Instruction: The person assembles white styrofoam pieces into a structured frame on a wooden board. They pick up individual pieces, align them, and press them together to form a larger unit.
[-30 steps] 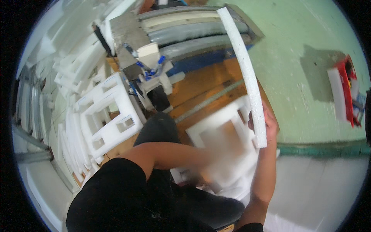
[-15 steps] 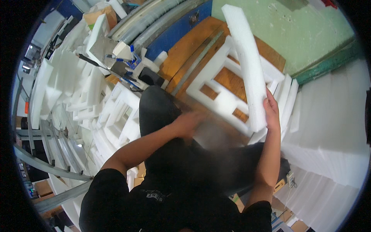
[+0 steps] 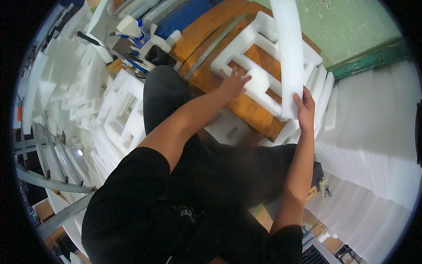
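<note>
My right hand point(image 3: 306, 108) grips the near end of a long white foam strip point(image 3: 290, 57), thumb on its face. The strip stands up from my hand and runs past the top of the picture, hiding part of a white foam frame point(image 3: 259, 79). That frame, with several cut-out openings, lies on the brown wooden tabletop point(image 3: 250, 112). My left hand point(image 3: 236, 82) has its fingers spread on the frame's near left edge, by one of the openings. Nothing is held in it.
White foam strips point(image 3: 323, 92) lie right of the frame, beside tall stacked foam sheets point(image 3: 373, 136). Cut foam frames point(image 3: 118, 110) are heaped at left. A tool with a black handle point(image 3: 88, 38) and blue clamps point(image 3: 141, 35) sit behind my knee. A green wall point(image 3: 347, 35) bounds the far right.
My left hand has moved from above my lap forward to the foam frame, fingers spreading. The foam strip in my right hand now stands straighter and sits higher in view.
</note>
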The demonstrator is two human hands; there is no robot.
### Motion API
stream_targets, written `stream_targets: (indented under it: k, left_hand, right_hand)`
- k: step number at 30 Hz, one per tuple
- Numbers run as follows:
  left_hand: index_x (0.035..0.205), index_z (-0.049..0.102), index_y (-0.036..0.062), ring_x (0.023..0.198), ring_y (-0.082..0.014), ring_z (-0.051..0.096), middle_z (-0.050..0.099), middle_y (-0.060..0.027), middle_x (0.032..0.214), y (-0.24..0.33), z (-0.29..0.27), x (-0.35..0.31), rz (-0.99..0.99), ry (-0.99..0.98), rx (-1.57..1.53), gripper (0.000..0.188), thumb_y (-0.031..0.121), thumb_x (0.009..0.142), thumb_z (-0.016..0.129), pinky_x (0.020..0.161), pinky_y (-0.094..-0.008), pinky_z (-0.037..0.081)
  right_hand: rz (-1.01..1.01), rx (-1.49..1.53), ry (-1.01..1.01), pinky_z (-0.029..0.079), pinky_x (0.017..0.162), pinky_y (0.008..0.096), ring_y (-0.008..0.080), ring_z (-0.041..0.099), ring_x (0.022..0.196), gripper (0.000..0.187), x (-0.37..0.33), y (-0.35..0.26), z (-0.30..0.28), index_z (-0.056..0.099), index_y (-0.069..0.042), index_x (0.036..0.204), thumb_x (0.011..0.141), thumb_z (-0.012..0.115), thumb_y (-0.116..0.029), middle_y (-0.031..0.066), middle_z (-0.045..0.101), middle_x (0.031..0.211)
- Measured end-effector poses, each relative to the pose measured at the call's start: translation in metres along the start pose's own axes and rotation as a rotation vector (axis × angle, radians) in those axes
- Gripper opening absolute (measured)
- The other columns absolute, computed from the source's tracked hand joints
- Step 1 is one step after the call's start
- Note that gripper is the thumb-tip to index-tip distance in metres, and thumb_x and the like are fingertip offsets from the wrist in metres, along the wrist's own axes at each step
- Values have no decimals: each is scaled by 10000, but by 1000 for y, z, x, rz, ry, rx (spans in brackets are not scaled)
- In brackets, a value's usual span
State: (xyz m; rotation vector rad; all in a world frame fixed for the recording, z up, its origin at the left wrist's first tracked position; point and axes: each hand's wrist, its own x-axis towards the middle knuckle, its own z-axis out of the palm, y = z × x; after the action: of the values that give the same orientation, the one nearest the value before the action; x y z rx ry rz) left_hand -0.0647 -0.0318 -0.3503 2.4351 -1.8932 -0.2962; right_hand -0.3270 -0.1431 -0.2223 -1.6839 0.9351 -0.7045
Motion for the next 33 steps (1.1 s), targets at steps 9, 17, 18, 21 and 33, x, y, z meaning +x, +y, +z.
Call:
stream_targets:
  k: [9,17,18,21,33]
  left_hand:
    - [1333,609,74,1239,-370,589,620,-190,1338,-112,-105,55,-149,35,-295,610,418,841,722,1053,-604,428]
    - [1304,660,70,1120,-337,666,700,-198,1198,-124,-108,42,-268,241,-726,853,676,713,761,1006,-415,503]
    - [1293,672,73,1106,-333,671,704,-196,1191,-124,-106,44,-238,222,-701,849,672,699,773,992,-416,510]
    - [1224,715,65,1067,-331,683,718,-189,1160,-128,-102,58,-179,43,-597,812,657,673,796,936,-420,529]
    - [1114,748,1,1004,-328,706,739,-170,1106,-132,-86,76,-276,-160,-578,766,517,579,931,859,-435,561]
  right_hand:
    - [-209,-672,33,476,993,443,395,616,1145,495,-7,27,-18,567,7,1354,893,681,-134,248,639,1239]
    - [-237,-772,-174,468,983,453,417,601,1107,488,-6,23,7,588,-28,1346,879,694,-123,240,642,1160]
    - [-236,-780,-181,467,982,453,416,601,1103,488,-5,21,10,589,-26,1344,877,697,-118,238,642,1156]
    - [-277,-805,-189,468,978,448,409,604,1096,491,-3,21,19,591,-29,1346,873,698,-106,234,642,1149]
    - [-278,-859,-247,464,983,445,401,599,1105,511,-6,24,25,579,-62,1385,883,673,-56,221,642,1156]
